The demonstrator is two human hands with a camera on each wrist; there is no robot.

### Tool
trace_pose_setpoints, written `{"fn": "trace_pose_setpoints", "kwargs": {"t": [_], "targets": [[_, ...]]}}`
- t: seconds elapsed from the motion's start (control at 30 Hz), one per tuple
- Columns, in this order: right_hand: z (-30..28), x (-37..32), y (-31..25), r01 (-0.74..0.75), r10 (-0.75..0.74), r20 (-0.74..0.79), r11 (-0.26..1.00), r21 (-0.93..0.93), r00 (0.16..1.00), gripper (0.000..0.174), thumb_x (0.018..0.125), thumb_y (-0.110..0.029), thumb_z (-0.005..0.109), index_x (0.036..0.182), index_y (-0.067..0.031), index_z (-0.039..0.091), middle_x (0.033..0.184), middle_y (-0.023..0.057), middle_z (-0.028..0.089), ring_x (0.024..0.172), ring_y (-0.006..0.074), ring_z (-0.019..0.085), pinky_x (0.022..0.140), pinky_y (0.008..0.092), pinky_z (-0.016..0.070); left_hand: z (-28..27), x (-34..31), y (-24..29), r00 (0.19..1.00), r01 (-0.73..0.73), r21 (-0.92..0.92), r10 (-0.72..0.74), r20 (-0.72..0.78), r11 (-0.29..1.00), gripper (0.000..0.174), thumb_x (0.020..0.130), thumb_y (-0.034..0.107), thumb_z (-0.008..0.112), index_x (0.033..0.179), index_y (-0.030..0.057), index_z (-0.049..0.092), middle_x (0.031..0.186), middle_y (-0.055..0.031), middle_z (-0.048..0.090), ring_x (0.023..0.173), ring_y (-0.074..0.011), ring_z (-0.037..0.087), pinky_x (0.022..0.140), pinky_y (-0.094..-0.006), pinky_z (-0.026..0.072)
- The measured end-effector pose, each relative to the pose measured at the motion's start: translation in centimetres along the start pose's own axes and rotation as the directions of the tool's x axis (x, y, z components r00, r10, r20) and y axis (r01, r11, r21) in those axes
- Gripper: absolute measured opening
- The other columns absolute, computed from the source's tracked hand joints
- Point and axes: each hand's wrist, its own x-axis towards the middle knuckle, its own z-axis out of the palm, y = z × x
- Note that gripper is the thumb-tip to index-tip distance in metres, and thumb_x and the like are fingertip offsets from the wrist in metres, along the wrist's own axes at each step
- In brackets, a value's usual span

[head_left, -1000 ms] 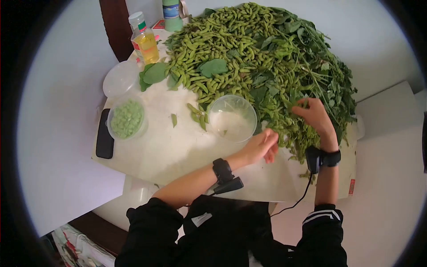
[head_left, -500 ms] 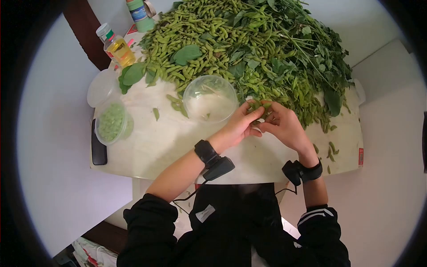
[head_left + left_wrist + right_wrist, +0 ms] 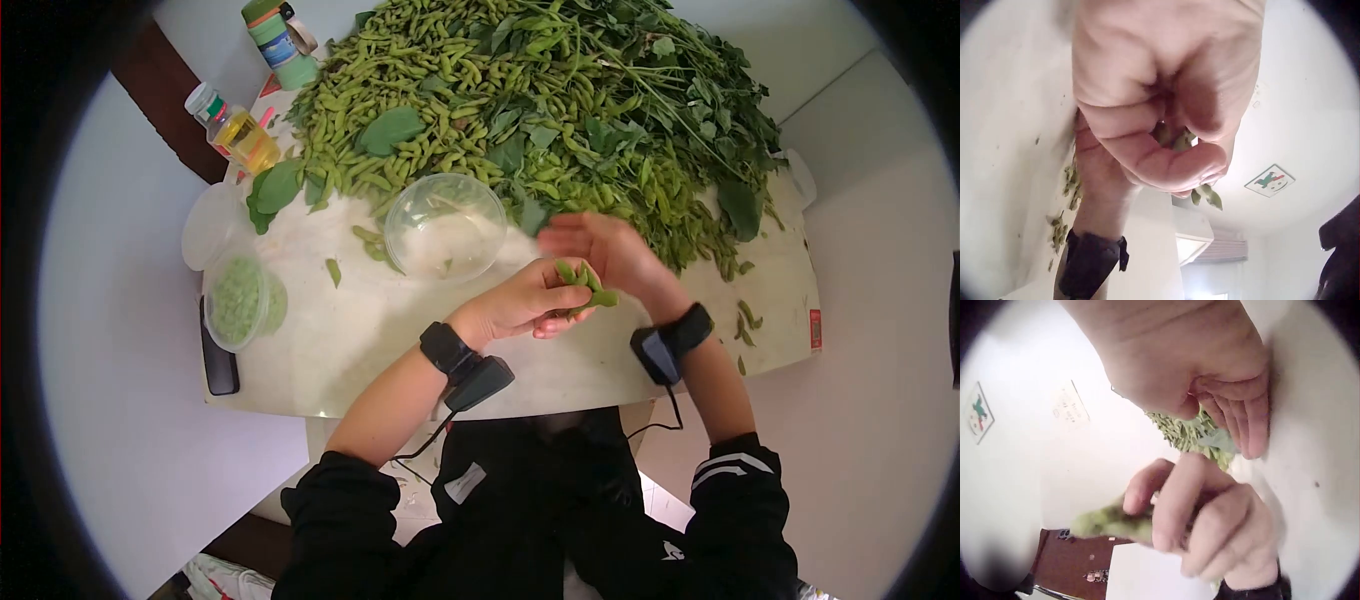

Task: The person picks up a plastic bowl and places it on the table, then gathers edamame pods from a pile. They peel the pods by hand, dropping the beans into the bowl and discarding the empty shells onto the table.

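Several green pods (image 3: 584,284) stick out of the left hand (image 3: 525,302), whose fingers and thumb curl round them. In the left wrist view, the left hand (image 3: 1163,106) grips the pods (image 3: 1207,196), mostly hidden by its fingers. Just behind it, the right hand (image 3: 608,252) is blurred, fingers extended toward the left. The right wrist view shows the right hand (image 3: 1210,381) with fairly straight fingers and no pod visible in it, above the left hand (image 3: 1210,519) with its pods (image 3: 1110,525). A clear round tub (image 3: 445,262) stands left of both hands.
A large heap of pods (image 3: 440,90) with leaves and stems covers the back of the table (image 3: 400,370). At the left are a tub of shelled beans (image 3: 238,302), a lid (image 3: 208,228), a black phone (image 3: 218,360), an oil bottle (image 3: 240,138) and a green flask (image 3: 284,50).
The right hand came from the heap to the left hand, then moved off it slightly, fingers straightening. Pods now show in the left hand's grip. The head view has shifted.
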Motion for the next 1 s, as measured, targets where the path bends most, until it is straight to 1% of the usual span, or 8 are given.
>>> {"fn": "trace_pose_setpoints", "kwargs": {"t": [0.03,0.17,0.33,0.57,0.7,0.83,0.9,1.0], "targets": [[0.1,0.8,-1.0,0.053,-0.057,-0.157,0.998,-0.031,0.986,0.042,0.089,-0.022,0.028,0.114,0.0118,0.035,0.115,0.0252,0.044,0.107,0.032,0.045,0.093,0.0383,0.0357,-0.1,0.0,0.1,1.0,0.002,0.003,-0.002,-0.004,1.0,0.02,0.083,0.022,0.053,0.093,0.0057,0.046,0.069,-0.003,0.048,0.04,-0.0032,0.036,0.033,-0.0154,0.0259],[-4.2,2.6,-4.0,0.1,-0.102,-0.13,0.995,-0.027,0.986,0.044,0.089,-0.023,0.03,0.111,0.0145,0.035,0.117,0.0271,0.041,0.11,0.0333,0.042,0.093,0.0382,0.0356,-0.4,0.1,0.2,0.997,0.005,0.035,-0.002,-0.077,0.999,0.016,0.084,0.017,0.05,0.09,0.0035,0.045,0.068,-0.0025,0.047,0.04,-0.0035,0.035,0.032,-0.0161,0.0262],[-5.6,3.1,-6.2,0.104,-0.158,-0.38,0.982,-0.158,0.911,0.04,0.089,-0.02,0.031,0.106,0.0158,0.039,0.111,0.0282,0.045,0.105,0.0337,0.047,0.087,0.037,0.0405,-0.4,0.2,0.2,0.995,0.043,0.067,-0.036,-0.093,0.997,0.013,0.085,0.016,0.049,0.088,0.0041,0.045,0.067,-0.0017,0.047,0.04,-0.0032,0.035,0.033,-0.0162,0.0266],[-2.6,-3.2,-6.3,0.002,-0.146,-0.215,0.833,-0.554,0.966,0.033,0.089,-0.024,0.038,0.101,0.0035,0.051,0.094,0.0125,0.059,0.081,0.0182,0.058,0.07,0.0277,0.0454,-0.8,0.5,0.0,0.978,0.04,0.017,-0.036,-0.205,0.999,0.016,0.083,0.02,0.053,0.08,0.0073,0.044,0.07,-0.0016,0.048,0.044,-0.004,0.037,0.037,-0.0183,0.0275],[-2.7,-10.9,-7.1,-0.007,-0.051,-0.074,0.778,-0.629,0.996,0.036,0.089,-0.029,0.039,0.1,0.0017,0.053,0.089,0.0113,0.06,0.077,0.0158,0.058,0.067,0.0267,0.0455,-0.8,0.6,-0.1,0.974,0.014,-0.014,-0.017,-0.224,1.0,0.016,0.083,0.02,0.054,0.08,0.0071,0.044,0.07,-0.002,0.049,0.044,-0.0046,0.037,0.037,-0.0188,0.0273],[-6.2,-17.1,-5.3,0.047,-0.115,-0.073,0.789,-0.612,0.991,0.042,0.088,-0.033,0.038,0.102,0.0035,0.052,0.09,0.0139,0.06,0.078,0.0185,0.059,0.066,0.0278,0.0458,-0.8,0.6,-0.1,0.971,0.022,0.004,-0.02,-0.237,1.0,0.017,0.083,0.02,0.054,0.08,0.007,0.044,0.07,-0.0023,0.049,0.044,-0.0046,0.037,0.037,-0.019,0.0272],[-7.0,-18.4,-3.9,-0.051,0.103,0.129,0.933,-0.355,0.986,0.048,0.088,-0.037,0.038,0.103,0.0061,0.05,0.092,0.0172,0.059,0.081,0.0222,0.059,0.067,0.0297,0.0462,-0.7,0.7,-0.1,0.972,0.01,0.042,0.0,-0.236,0.999,0.013,0.086,0.019,0.048,0.083,0.0072,0.042,0.072,-0.0017,0.048,0.044,-0.0034,0.037,0.036,-0.0167,0.0272],[-7.2,-17.4,-1.4,-0.2,0.246,0.078,0.905,-0.374,0.966,0.052,0.086,-0.04,0.04,0.105,0.0075,0.049,0.099,0.0198,0.056,0.088,0.0272,0.056,0.071,0.0329,0.0453,-0.5,0.6,0.0,0.968,-0.011,0.032,0.019,-0.249,0.999,0.013,0.086,0.018,0.048,0.085,0.0071,0.042,0.072,-0.0018,0.048,0.044,-0.0034,0.037,0.036,-0.0168,0.0276]]}}
